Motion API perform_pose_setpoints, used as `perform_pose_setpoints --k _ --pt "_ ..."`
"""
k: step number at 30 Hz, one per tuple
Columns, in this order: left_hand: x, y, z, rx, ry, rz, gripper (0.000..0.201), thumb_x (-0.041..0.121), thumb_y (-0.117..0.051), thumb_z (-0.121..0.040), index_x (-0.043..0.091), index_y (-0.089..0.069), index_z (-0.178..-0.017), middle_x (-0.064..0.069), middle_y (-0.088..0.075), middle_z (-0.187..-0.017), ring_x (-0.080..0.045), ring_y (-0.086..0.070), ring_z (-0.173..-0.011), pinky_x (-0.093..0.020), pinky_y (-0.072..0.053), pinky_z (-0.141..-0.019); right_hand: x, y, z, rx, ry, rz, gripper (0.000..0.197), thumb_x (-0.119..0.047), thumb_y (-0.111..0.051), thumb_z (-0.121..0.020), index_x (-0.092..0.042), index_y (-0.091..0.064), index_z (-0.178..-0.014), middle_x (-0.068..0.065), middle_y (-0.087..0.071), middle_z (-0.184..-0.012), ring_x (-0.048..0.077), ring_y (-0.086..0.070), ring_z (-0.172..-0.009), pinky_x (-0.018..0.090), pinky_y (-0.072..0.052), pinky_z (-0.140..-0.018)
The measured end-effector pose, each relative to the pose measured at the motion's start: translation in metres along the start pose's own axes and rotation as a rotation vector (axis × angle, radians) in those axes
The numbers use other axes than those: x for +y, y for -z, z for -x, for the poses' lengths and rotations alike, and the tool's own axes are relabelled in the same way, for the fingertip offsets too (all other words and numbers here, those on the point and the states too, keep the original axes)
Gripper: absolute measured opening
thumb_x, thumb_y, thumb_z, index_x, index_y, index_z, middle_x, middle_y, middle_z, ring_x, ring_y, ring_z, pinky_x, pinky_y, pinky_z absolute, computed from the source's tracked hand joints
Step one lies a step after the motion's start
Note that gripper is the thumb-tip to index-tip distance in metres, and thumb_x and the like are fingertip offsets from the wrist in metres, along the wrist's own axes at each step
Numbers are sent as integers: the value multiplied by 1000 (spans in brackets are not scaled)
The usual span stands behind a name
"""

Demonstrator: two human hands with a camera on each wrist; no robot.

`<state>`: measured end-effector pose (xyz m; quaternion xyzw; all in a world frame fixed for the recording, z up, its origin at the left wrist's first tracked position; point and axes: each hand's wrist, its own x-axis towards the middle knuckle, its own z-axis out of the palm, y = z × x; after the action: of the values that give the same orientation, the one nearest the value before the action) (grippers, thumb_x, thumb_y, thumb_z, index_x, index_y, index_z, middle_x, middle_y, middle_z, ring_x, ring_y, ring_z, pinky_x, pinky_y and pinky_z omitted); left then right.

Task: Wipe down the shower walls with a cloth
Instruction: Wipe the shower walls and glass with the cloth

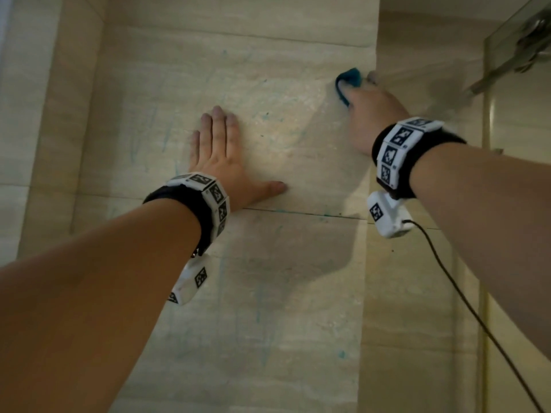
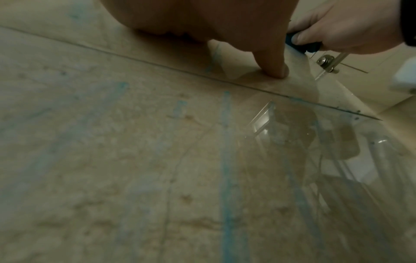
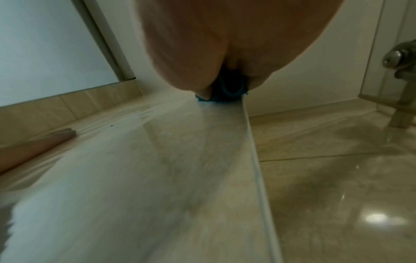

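The beige tiled shower wall fills the head view, smeared with faint blue streaks. My left hand lies flat on it, fingers straight and thumb spread to the right. Up and to the right, my right hand grips a bunched blue cloth and presses it on the wall beside the inner corner. In the right wrist view the cloth pokes out under my palm. From the left wrist view, my right hand's fingers curl round the cloth.
A side wall meets the wiped wall at a corner on the right. Beyond it stands a glass panel with a metal fitting. A black cable hangs from my right wrist camera. A tiled ledge frames the left side.
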<state>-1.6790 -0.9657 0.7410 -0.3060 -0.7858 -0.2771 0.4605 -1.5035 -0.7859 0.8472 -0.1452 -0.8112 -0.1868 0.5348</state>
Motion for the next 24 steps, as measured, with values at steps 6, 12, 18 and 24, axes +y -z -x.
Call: perform_pose_setpoints --k 6,12,18,24 --pt "4 4 3 -10 18 -1 154 104 -47 -58 13 25 -160 -6 33 -168 -25 28 -156 -44 13 -128 -14 -22 40 -59 51 -47 64 -2 -33 -104 -30 -25 -161 5 -14 -171 18 1 -158 41 -24 -125" --pt "5 8 4 -27 26 10 155 103 -50 -59 12 26 -159 -6 34 -168 -26 28 -156 -45 13 -128 -34 -45 89 -92 168 -11 73 7 -36 -97 -25 -26 -161 4 -25 -168 21 -4 -158 38 -20 -127" --pt "4 8 4 -46 12 9 154 103 -49 -60 12 28 -158 -7 36 -167 -27 29 -156 -46 12 -128 -35 -44 126 -176 179 13 78 10 -35 -97 -32 -22 -162 -3 -19 -169 14 3 -158 39 -31 -120" --pt "2 7 4 -38 -11 29 152 103 -48 -61 12 24 -160 -7 34 -168 -27 28 -156 -45 13 -128 -5 -37 123 -98 22 6 83 14 -37 -93 -26 -18 -163 4 -14 -170 22 -7 -158 44 -31 -123"
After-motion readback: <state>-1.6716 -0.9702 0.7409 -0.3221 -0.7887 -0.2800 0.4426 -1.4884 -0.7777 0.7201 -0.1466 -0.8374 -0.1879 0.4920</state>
